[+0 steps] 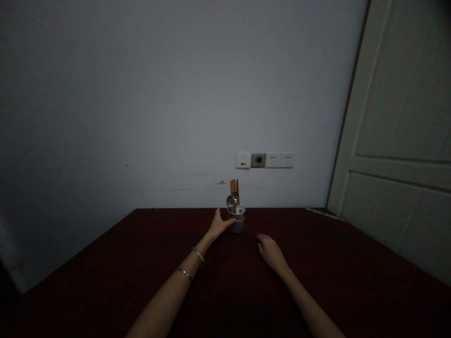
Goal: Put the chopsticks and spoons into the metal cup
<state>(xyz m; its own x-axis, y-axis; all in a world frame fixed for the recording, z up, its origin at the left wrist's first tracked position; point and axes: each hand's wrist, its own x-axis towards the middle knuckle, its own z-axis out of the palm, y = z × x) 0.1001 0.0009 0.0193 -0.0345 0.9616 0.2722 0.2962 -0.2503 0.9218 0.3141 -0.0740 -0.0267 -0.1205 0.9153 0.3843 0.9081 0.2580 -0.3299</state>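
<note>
Blue mark (240, 211) on the rounded white utensil (238, 208) is too tiny to read. Round grey pale-banded cup (238, 226)'s got the left hand (217, 226) spread beside it; right hand (270, 249), can't tell.

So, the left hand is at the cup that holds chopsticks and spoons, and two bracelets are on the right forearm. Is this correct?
Not quite: in the head view, the two bracelets are on the left forearm, and the right forearm shows none. The left hand is indeed at the cup that holds chopsticks and spoons.
</note>
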